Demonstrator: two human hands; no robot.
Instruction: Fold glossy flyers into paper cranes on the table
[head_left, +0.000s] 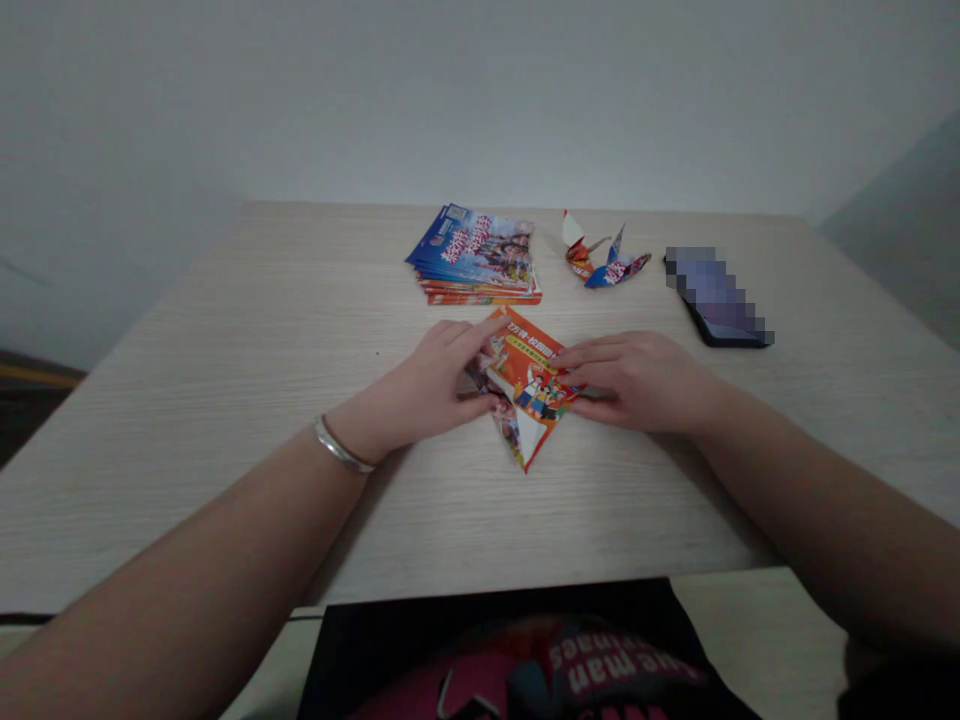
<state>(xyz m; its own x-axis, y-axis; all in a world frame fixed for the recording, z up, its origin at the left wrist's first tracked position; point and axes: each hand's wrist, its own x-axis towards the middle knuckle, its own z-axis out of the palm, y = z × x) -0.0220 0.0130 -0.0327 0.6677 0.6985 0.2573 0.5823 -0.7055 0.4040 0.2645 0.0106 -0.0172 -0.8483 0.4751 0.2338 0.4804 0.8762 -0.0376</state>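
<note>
A folded orange printed paper [526,385] lies on the wooden table [225,400] in a diamond shape, its lower point toward me. My left hand [427,385], with a silver bracelet on the wrist, pinches the paper's left edge between fingers and thumb. My right hand [637,380] presses its fingertips flat on the paper's right corner. Both hands rest on the tabletop.
A stack of blue and orange leaflets [476,255] sits behind the hands. Two folded paper cranes [600,258] stand to its right. A dark phone [716,300] lies further right. The table's near edge runs just above my lap.
</note>
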